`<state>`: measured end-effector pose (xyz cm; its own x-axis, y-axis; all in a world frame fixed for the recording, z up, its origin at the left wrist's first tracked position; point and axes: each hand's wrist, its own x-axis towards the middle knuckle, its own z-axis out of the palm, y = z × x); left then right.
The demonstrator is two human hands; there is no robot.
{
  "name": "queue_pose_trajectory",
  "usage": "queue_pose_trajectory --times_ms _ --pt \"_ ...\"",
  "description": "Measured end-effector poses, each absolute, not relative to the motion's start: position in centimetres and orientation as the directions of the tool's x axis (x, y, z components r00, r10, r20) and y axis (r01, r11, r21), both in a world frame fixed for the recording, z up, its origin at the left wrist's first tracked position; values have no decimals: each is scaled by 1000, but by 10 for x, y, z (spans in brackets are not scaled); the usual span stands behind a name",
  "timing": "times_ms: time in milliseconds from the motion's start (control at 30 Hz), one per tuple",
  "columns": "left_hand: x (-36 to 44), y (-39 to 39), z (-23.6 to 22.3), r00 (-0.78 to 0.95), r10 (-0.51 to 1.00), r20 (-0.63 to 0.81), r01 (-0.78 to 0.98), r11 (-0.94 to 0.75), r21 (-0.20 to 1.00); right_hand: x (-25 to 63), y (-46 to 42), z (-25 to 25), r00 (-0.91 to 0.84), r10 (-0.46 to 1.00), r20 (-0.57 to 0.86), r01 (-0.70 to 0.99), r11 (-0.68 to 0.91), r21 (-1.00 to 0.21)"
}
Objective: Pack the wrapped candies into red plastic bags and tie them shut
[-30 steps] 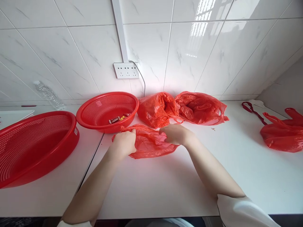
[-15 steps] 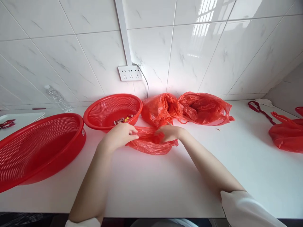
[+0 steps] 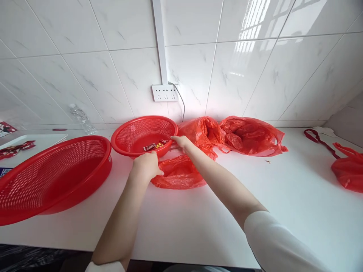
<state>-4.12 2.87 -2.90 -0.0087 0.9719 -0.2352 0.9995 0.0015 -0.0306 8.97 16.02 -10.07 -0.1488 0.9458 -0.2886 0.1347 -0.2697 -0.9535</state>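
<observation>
A red plastic bag [image 3: 181, 181] lies with its mouth open on the white table. My left hand [image 3: 145, 167] is closed on the bag's left edge, its thumb over the film and most fingers hidden. Behind it stands a small red perforated basket [image 3: 127, 136] with several small wrapped packets [image 3: 154, 146] in it, dark red and yellow. My right hand [image 3: 180, 142] reaches over the bag and grips the right side of this basket's rim, fingertips on the edge.
A larger red basket [image 3: 82, 194] stands at the left. Behind it are a white tray [image 3: 51, 140] with red packets and a clear bottle [image 3: 82, 119]. Two more red bags [image 3: 255, 138] sit against the tiled wall. Another red bag [image 3: 350, 172] and a dark red strap [image 3: 320, 141] are at the right.
My right hand has come out of the red bag and moved up and left to the small basket's rim. My left hand stays at the bag's edge. The view has shifted slightly left.
</observation>
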Motion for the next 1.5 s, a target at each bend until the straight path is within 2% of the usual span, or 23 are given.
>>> queue_pose_trajectory --times_ms 133,233,300,400,500,567,667,733,833,933,1033,1267,1367,1500 --pt "-38 29 -36 199 928 -316 974 -150 172 85 157 -91 -132 955 -264 62 -258 -964" --pt "-37 30 -39 336 887 -315 925 -248 287 98 149 -80 -115 970 -216 33 -213 -976" --pt "-38 34 -40 385 876 -291 907 -301 294 115 141 -71 -107 979 -173 13 -173 -985" --pt "-40 41 -44 369 882 -292 915 -289 283 151 125 -59 -91 989 -116 -3 -117 -993" --pt "-39 49 -50 389 862 -325 894 -268 359 195 106 -49 -35 997 -64 -11 -65 -998" --pt "-38 54 -53 438 853 -284 858 -302 415 224 92 -46 21 1000 -19 -29 -19 -999" --pt "-37 64 -59 501 853 -146 768 -360 530 262 68 -49 89 995 48 -53 53 -997" --pt "-40 74 -65 494 863 -105 702 -324 635 281 54 -56 119 990 75 -50 82 -995" --pt "-46 89 -78 395 908 -140 592 -135 794 298 40 -70 156 981 115 -31 121 -992" --pt "-53 98 -88 324 928 -186 390 49 919 308 33 -83 161 968 194 19 193 -981" --pt "-58 102 -90 359 900 -247 258 159 953 314 32 -91 143 946 290 95 278 -956" --pt "-65 107 -97 323 908 -267 213 205 955 317 31 -104 41 867 496 238 474 -848" --pt "-67 111 -103 289 917 -275 218 216 952 315 28 -108 16 791 612 407 554 -726" --pt "-68 113 -104 233 934 -269 294 196 935 311 24 -109 -7 675 738 632 575 -520"
